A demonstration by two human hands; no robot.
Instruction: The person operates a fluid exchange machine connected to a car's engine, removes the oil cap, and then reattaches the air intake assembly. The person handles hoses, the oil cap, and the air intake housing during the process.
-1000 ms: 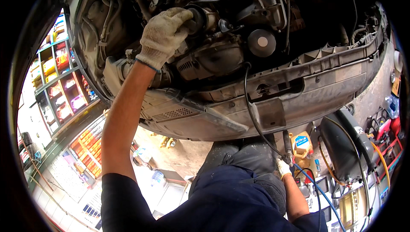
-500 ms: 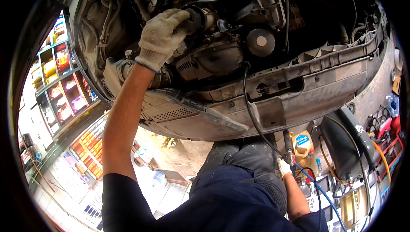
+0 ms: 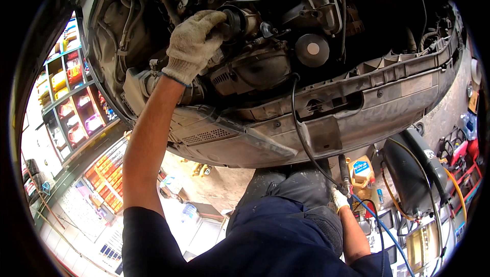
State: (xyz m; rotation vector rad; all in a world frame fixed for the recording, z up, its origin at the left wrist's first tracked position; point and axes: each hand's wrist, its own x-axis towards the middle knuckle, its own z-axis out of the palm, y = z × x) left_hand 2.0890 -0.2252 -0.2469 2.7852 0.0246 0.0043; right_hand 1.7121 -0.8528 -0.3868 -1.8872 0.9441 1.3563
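Observation:
My left hand [image 3: 196,42], in a pale knitted glove, reaches up into the car's engine area [image 3: 250,70]. Its fingers curl round the edge of a round black part [image 3: 234,22], and the palm side is hidden. A round black canister with a pale centre [image 3: 312,50] sits to the right of it. Low on the right, beside my leg, my right hand [image 3: 339,199], also gloved, is closed at the end of a black hose [image 3: 302,136]. That hose runs up into the engine area. A blue hose [image 3: 375,217] leaves the same spot, and the fitting in the hand is mostly covered.
The car's front bumper and grille panel [image 3: 357,108] curve across in front of me. On the right stand a yellowish jug [image 3: 362,172] and a large black tank [image 3: 408,175]. Shelves with coloured bottles [image 3: 69,83] line the left side, above orange boxes [image 3: 106,177].
Almost nothing differs. My left hand stays at the round black part with a very slight shift of the fingers, and my right hand keeps its place.

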